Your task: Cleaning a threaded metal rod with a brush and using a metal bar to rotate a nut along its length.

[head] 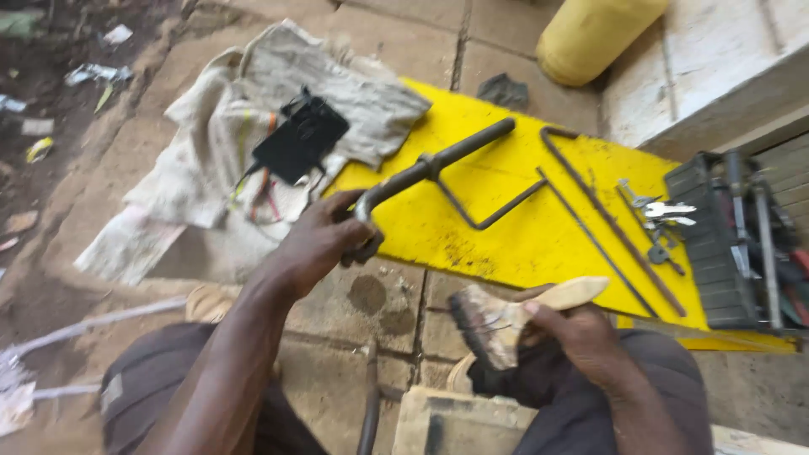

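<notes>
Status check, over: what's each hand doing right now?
Left hand gripping bent grey metal rod on yellow board. Right hand holding worn wooden-handled paintbrush, bristles off the board. Thin bent steel bars lie beside the rod.

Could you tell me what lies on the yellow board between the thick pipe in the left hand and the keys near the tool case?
In the head view, between the pipe and the keys, thin bent metal rods lie on the yellow board.

The left hand is covering the bent pipe's near end; the toolbox is running off the right edge, its contents blurring.
</notes>
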